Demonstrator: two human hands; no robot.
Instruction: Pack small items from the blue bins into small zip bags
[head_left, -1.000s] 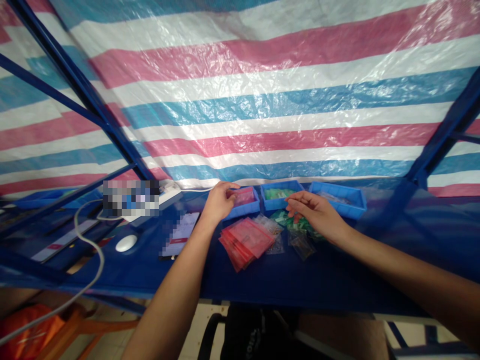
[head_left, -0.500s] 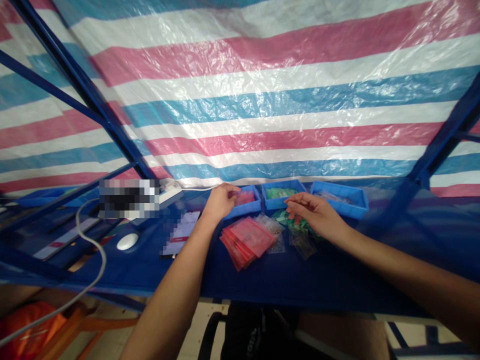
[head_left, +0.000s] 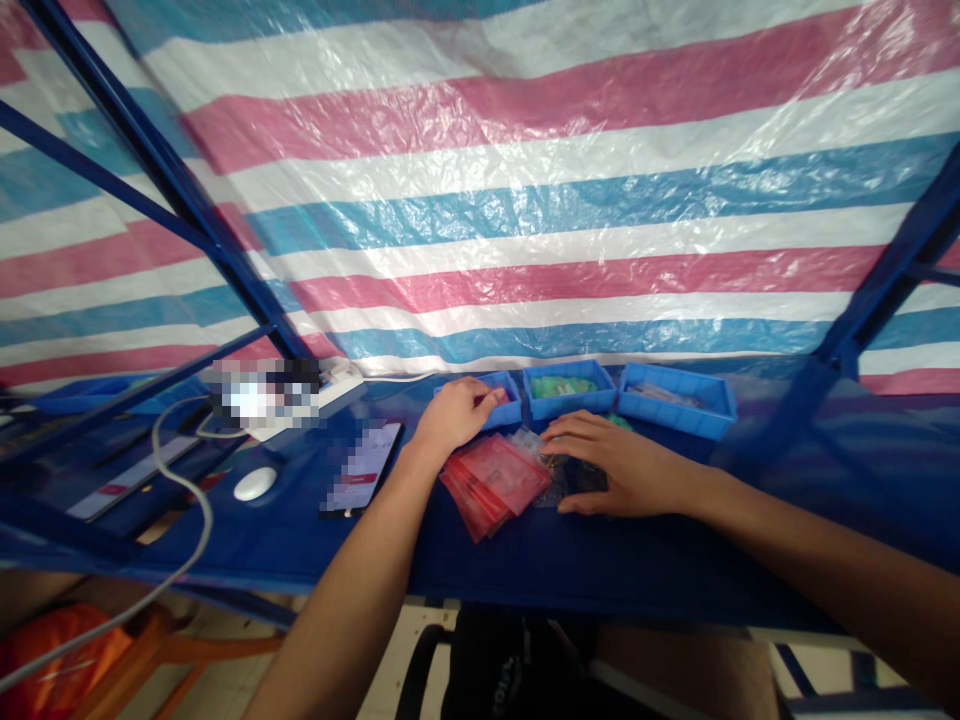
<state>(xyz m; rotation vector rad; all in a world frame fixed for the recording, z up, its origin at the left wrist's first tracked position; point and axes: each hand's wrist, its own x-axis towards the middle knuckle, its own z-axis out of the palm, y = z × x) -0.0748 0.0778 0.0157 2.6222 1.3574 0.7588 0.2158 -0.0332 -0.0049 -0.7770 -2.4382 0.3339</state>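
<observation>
My left hand [head_left: 456, 414] rests over the left blue bin [head_left: 513, 412], hiding much of it. Its thumb and forefinger lie apart, while the other fingers dip out of sight; nothing shows in its grasp. Just in front of it, red plastic bags [head_left: 495, 478] lie fanned in a stack on the table. My right hand [head_left: 604, 462] is open, palm down and fingers spread, above small clear bags [head_left: 553, 486] to the right of that stack. It covers most of the green bags [head_left: 619, 422] beneath it.
Farther back, a middle blue bin [head_left: 570, 402] holds green bags, and a right blue bin [head_left: 675, 408] holds clear ones. To the left lie a phone [head_left: 367, 468], a white mouse [head_left: 255, 484] and a white cable [head_left: 206, 520]. A striped tarp [head_left: 525, 220] hangs behind the table.
My left hand has shifted right and slightly toward me over the left bin. My right hand has come down and nearer, its fingers spreading over the clear bags.
</observation>
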